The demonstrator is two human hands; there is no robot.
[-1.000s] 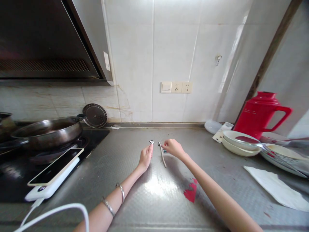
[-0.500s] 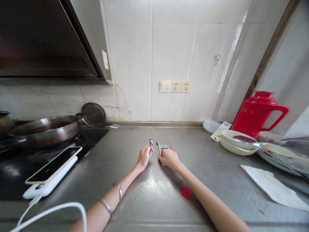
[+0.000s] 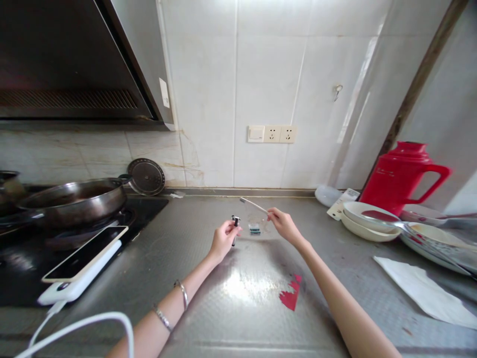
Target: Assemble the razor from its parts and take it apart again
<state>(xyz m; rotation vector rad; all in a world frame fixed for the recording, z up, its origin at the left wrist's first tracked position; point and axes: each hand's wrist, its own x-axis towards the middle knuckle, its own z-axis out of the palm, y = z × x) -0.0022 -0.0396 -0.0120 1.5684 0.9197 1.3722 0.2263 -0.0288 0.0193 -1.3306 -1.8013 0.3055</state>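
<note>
My left hand (image 3: 223,239) is closed around a small dark metal piece with a silvery head (image 3: 235,221), held upright just above the steel counter (image 3: 238,293). My right hand (image 3: 283,223) pinches one end of a thin silvery rod (image 3: 253,204) and holds it raised, its free end pointing up and left. Between the two hands a small dark block (image 3: 255,228) lies on the counter.
A pan (image 3: 72,201) sits on the black hob at left, with a phone on a white power bank (image 3: 80,266) and its white cable near the front edge. Bowls (image 3: 368,220), a red jug (image 3: 402,174) and white paper (image 3: 425,291) are at right. A red scrap (image 3: 292,296) lies between my arms.
My right hand has lifted the thin rod off the counter and moved it up and right. The small dark block is now uncovered. My left hand has hardly moved.
</note>
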